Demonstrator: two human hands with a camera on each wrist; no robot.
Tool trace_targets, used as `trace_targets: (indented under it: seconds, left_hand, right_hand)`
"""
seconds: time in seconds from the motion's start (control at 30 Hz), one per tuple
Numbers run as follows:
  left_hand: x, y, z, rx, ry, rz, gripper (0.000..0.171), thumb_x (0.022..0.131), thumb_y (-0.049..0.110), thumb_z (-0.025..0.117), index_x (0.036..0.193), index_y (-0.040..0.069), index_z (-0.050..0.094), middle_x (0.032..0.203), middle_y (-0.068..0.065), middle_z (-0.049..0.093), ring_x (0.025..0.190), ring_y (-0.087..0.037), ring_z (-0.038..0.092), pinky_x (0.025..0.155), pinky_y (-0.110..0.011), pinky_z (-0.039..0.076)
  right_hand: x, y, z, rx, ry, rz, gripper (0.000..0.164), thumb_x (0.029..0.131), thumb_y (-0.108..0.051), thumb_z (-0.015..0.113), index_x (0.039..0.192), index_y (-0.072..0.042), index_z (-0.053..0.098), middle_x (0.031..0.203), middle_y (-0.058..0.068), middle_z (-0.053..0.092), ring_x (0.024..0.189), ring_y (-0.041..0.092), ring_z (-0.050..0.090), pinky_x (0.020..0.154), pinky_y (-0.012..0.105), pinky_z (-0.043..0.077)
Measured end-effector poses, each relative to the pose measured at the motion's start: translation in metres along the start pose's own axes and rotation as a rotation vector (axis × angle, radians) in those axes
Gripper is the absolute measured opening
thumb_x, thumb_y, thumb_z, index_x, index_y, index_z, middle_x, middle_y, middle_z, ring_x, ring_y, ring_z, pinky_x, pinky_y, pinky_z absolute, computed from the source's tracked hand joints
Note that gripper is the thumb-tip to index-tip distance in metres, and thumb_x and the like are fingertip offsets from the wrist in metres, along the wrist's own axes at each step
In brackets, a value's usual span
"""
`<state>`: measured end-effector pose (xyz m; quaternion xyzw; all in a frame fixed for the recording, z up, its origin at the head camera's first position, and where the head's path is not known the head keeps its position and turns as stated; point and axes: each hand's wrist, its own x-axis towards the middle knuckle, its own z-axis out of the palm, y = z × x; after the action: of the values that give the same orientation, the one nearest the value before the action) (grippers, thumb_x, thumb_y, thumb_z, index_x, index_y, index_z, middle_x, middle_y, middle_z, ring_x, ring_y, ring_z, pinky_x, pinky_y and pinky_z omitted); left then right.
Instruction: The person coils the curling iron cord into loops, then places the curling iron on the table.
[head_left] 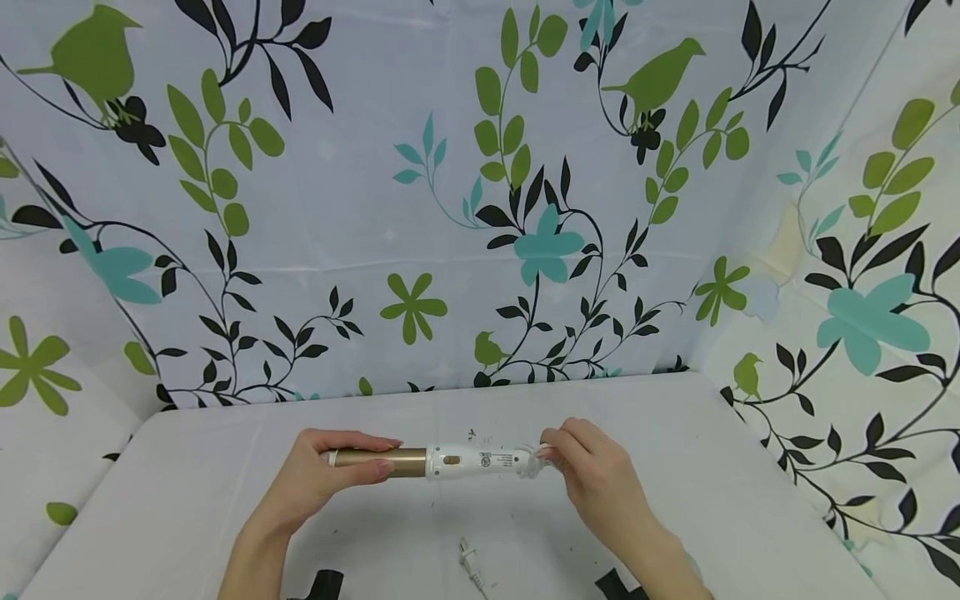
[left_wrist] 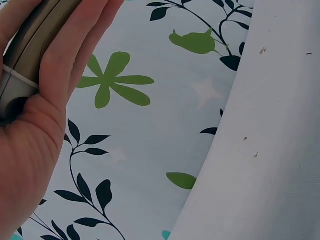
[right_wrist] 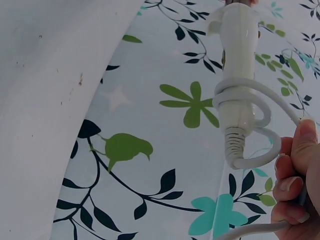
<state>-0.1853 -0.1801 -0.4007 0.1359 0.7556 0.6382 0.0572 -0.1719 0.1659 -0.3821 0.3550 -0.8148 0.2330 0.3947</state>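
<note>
A hair straightener with a gold barrel and white handle (head_left: 468, 462) is held level over the white table, its printed label and gold switch facing up. My left hand (head_left: 322, 467) grips the gold barrel, thumb along the near side and fingers on the far side. The right wrist view shows the white cord (right_wrist: 245, 95) looped round the handle's end, just past the ribbed strain relief. My right hand (head_left: 596, 467) pinches this cord between thumb and fingers beside the handle, and more cord runs out below its curled fingers. The cord's white plug (head_left: 467, 554) lies near the table's front.
The white table (head_left: 225, 450) has small dark specks scattered on it. Behind it and at both sides hangs a cloth (head_left: 337, 192) printed with leaves, birds and flowers. Black straps (head_left: 326, 583) show near both wrists.
</note>
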Motion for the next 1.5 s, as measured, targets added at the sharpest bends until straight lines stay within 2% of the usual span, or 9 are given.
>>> trace_targets:
  seconds: [0.3,0.37,0.53,0.73,0.87,1.03,1.17,1.4,1.5]
  left_hand:
    - [-0.005,0.004,-0.002,-0.033,-0.072,0.069,0.028,0.076,0.007,0.076,0.103,0.003,0.072,0.104,-0.011,0.070,0.087,-0.029,0.065,0.070,-0.040,0.059]
    - [-0.005,0.005,-0.001,-0.041,-0.082,0.082,0.028,0.075,0.005,0.077,0.102,0.002,0.072,0.104,-0.011,0.070,0.090,-0.030,0.065,0.071,-0.039,0.059]
    - [-0.004,0.006,0.000,-0.062,-0.125,0.142,0.031,0.072,0.002,0.078,0.102,0.000,0.071,0.106,-0.014,0.069,0.095,-0.033,0.064,0.076,-0.037,0.059]
    - [-0.006,0.008,0.000,-0.095,-0.131,0.180,0.031,0.073,-0.001,0.076,0.103,-0.003,0.070,0.106,-0.016,0.069,0.096,-0.033,0.064,0.076,-0.038,0.059]
    - [-0.008,0.010,-0.002,-0.129,-0.145,0.211,0.028,0.073,-0.005,0.074,0.101,-0.005,0.070,0.105,-0.019,0.068,0.096,-0.036,0.063,0.077,-0.039,0.058]
    - [-0.008,0.011,-0.002,-0.157,-0.172,0.234,0.026,0.073,-0.006,0.073,0.099,-0.007,0.070,0.105,-0.021,0.068,0.099,-0.039,0.062,0.079,-0.039,0.058]
    - [-0.008,0.012,0.000,-0.175,-0.176,0.256,0.026,0.073,-0.008,0.072,0.099,-0.007,0.070,0.104,-0.021,0.068,0.099,-0.039,0.063,0.078,-0.039,0.058]
    - [-0.008,0.013,0.003,-0.227,-0.159,0.310,0.028,0.074,-0.013,0.069,0.101,-0.006,0.069,0.103,-0.020,0.068,0.095,-0.036,0.065,0.073,-0.041,0.060]
    - [-0.008,0.014,0.003,-0.255,-0.128,0.289,0.028,0.075,-0.013,0.068,0.103,-0.007,0.068,0.104,-0.019,0.069,0.094,-0.034,0.066,0.071,-0.047,0.059]
  right_hand:
    - [0.001,0.003,0.002,0.160,0.069,0.036,0.012,0.088,-0.024,0.062,0.087,-0.013,0.065,0.074,-0.011,0.051,0.062,-0.001,0.041,0.051,0.004,0.035]
    - [0.000,0.004,0.001,0.232,0.052,0.082,0.009,0.082,-0.017,0.068,0.090,-0.013,0.066,0.074,-0.011,0.052,0.061,-0.001,0.041,0.050,0.005,0.035]
    - [0.000,0.003,-0.002,0.414,-0.010,0.269,0.022,0.072,-0.004,0.076,0.090,-0.015,0.068,0.069,-0.008,0.055,0.060,0.003,0.044,0.048,0.013,0.038]
    - [0.004,0.003,-0.008,0.557,-0.109,0.401,0.021,0.081,0.005,0.065,0.095,-0.010,0.070,0.063,-0.002,0.047,0.060,0.009,0.044,0.047,0.021,0.040]
    - [-0.004,0.010,-0.003,0.653,-0.210,0.463,0.022,0.090,-0.002,0.057,0.105,-0.013,0.069,0.067,-0.001,0.047,0.060,0.009,0.045,0.047,0.022,0.041]
    - [-0.007,0.010,0.002,0.784,-0.292,0.522,0.020,0.094,-0.007,0.055,0.106,-0.013,0.068,0.066,0.004,0.049,0.049,0.008,0.038,0.037,0.021,0.035]
    - [-0.008,0.008,0.005,0.813,-0.289,0.569,0.017,0.093,-0.010,0.058,0.105,-0.011,0.070,0.067,0.002,0.053,0.050,0.006,0.039,0.037,0.021,0.037]
    - [-0.008,0.001,0.011,0.886,-0.269,0.667,0.019,0.094,-0.012,0.057,0.106,-0.010,0.071,0.098,0.002,0.070,0.083,0.008,0.057,0.065,0.022,0.055]
    - [-0.009,0.000,0.018,0.854,-0.253,0.627,0.022,0.097,-0.010,0.051,0.111,-0.008,0.068,0.086,0.001,0.068,0.067,0.004,0.054,0.050,0.020,0.051]
